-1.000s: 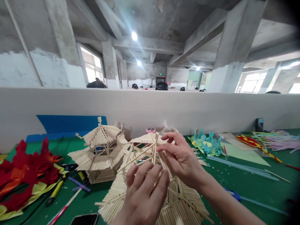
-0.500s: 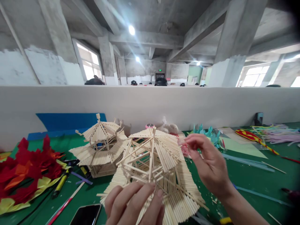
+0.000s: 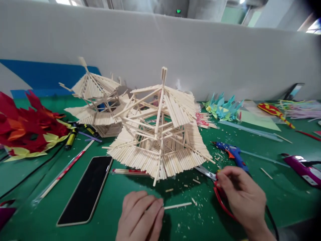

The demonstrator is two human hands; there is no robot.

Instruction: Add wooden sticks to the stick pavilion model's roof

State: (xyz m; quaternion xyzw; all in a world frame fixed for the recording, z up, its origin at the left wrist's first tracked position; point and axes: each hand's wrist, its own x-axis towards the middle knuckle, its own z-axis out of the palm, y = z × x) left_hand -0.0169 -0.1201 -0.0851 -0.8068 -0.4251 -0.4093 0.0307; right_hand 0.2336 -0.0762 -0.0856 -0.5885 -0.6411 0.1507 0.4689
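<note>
1. You have let go of the model (image 3: 158, 120); it now stands free on the table (image 3: 107, 204).
2. Your left hand (image 3: 140, 214), in front of the model: fingers closed, pinching a stick (image 3: 178, 206).
3. Your right hand (image 3: 240, 194), front-right of the model: fingers curled on the scissors' (image 3: 209, 174) handle.

The left end of the thin stick (image 3: 178, 206) is hidden by the fingertips of the left hand (image 3: 140, 216), whose wrist, like the right hand's (image 3: 242, 197) forearm, is cut off by the lower edge. The blade tips of the scissors (image 3: 205, 172) disappear at the eave of the near stick model (image 3: 160, 161), and the right hand masks part of their red handles. The far stick model (image 3: 92, 87) is partly occluded by the near one; the red paper piece (image 3: 22, 124) is truncated at left.
</note>
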